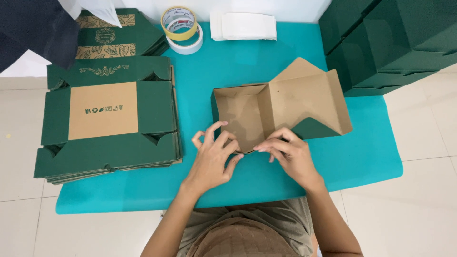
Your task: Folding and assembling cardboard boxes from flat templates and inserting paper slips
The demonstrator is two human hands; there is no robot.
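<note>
A half-folded cardboard box (285,102), brown inside and dark green outside, lies in the middle of the teal table (342,162). Its lid flap stands open to the right. My left hand (214,157) presses with its fingers on the box's near wall at the left corner. My right hand (288,152) pinches the same near wall beside it, fingertips almost touching the left hand's. Both hands grip the folded edge of the box.
A stack of flat green box blanks (107,123) lies at the left, another printed stack (119,35) behind it. Two tape rolls (183,28) and folded white sheets (243,24) sit at the far edge. Assembled green boxes (390,43) are piled at the right.
</note>
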